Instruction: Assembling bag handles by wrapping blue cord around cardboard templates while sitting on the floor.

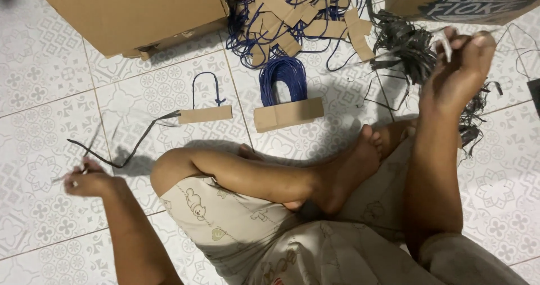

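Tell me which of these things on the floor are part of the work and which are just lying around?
In use:
left hand holding a dark strip
right hand raised, pinching something pale
cardboard strip with one blue loop
cardboard piece with a bunch of blue loops
tangle of dark strips

Lying about:
large cardboard box
pile of cardboard bits and blue cord

Left hand (84, 181) pinches cord (132, 147); right hand (458, 71) grips strips (408, 48).

Left hand (85, 179) motion-blurred; what it pinches besides the thin black strap (130, 148) unclear. Right hand (458, 71) grips something small and pale, unidentifiable. Large brown cardboard box (135, 12) and printed cardboard box (461, 1) cut off by top edge. Dark object (535, 96) cropped at right edge.
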